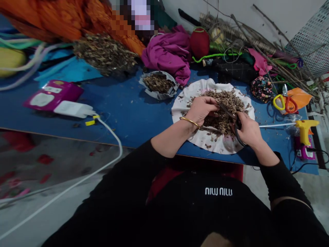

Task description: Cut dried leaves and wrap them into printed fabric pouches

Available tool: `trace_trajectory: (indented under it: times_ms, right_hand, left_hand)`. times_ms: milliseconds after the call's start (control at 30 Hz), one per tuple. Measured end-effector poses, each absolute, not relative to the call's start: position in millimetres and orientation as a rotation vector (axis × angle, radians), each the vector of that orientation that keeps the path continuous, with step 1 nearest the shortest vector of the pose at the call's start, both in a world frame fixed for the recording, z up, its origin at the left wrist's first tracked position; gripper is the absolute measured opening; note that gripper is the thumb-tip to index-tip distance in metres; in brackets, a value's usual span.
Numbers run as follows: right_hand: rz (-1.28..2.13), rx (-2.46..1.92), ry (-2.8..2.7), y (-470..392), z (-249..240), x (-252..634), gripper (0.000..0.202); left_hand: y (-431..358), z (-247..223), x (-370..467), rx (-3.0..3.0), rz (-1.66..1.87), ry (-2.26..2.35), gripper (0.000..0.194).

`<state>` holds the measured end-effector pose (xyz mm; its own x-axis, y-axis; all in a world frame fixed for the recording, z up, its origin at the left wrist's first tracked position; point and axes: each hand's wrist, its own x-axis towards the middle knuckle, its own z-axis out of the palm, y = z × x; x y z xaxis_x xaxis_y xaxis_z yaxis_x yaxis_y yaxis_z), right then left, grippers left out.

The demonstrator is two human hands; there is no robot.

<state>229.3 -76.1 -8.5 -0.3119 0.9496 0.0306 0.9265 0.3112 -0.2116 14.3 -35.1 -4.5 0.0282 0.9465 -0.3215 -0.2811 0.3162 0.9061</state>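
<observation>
Dried plant pieces (236,97) are lying heaped on a round white cloth (177,109), loose crumbs scattering toward its scalloped edge. Right hand (249,128) is gripping dark-handled scissors (227,111) over the heap, blades pointing toward the left hand (202,111). Left grip is pinching a small dried sprig at the blade tips, thumb and forefinger together; the sprig's exact shape is too small to tell. Judging from the pose, trimming is under way. A cut is calling for steady pinching, with blades clearing the left fingertips; blade gap not readable.

Containers: a crinkled grey wrapper (144,90) is sitting open just beyond the cloth's left edge, holding brown dried leaves (158,83). Farther left and back from the cloth, a bigger leaf pile (102,55) is spreading; whether anything is containing it, cannot tell. Magenta fabric (167,55) is bunching behind the cloth.

Right of the cloth, looped-handle scissors (291,104), yellow and red, are lying near a yellow glue gun (305,128). Well left of it, a white power strip (73,108) is resting against a purple box (53,92). The blue worktop (123,113) is carrying everything.
</observation>
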Motion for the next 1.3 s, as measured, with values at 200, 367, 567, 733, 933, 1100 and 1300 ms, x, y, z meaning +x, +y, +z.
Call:
trace_trajectory:
  times_ms: [200,367,567,733,933,1100,1300]
  right_hand:
    - [0.27,-1.819,-2.443,-75.9,-9.5,230.0,0.048]
    - [0.243,-1.794,-2.452,-76.6,-8.8,227.0,0.052]
    - [0.208,-1.818,-2.478,-76.8,-9.3,226.7,0.049]
    - [0.25,-1.779,-2.455,-75.8,-12.3,229.1,0.039]
    - [0.191,-1.799,-2.443,-75.4,-11.2,226.6,0.052]
    - [0.173,-1.769,-2.477,-75.8,-10.8,228.7,0.047]
    - [0.215,-1.777,-2.479,-75.4,-11.9,231.2,0.038]
  left_hand:
    - [-35.3,-5.5,13.8,0.755,1.085,1.172,0.015]
    - [-35.1,-4.3,13.4,0.775,1.065,1.172,0.017]
    - [-34.7,-6.1,14.4,0.803,1.059,1.162,0.016]
    - [-32.2,-5.1,12.4,0.752,1.056,1.2,0.017]
    - [-33.1,-5.7,13.7,0.829,1.053,1.189,0.015]
    - [-35.6,-5.4,14.3,0.902,1.009,1.207,0.015]
    - [-34.6,-4.4,13.8,0.894,1.001,1.232,0.013]
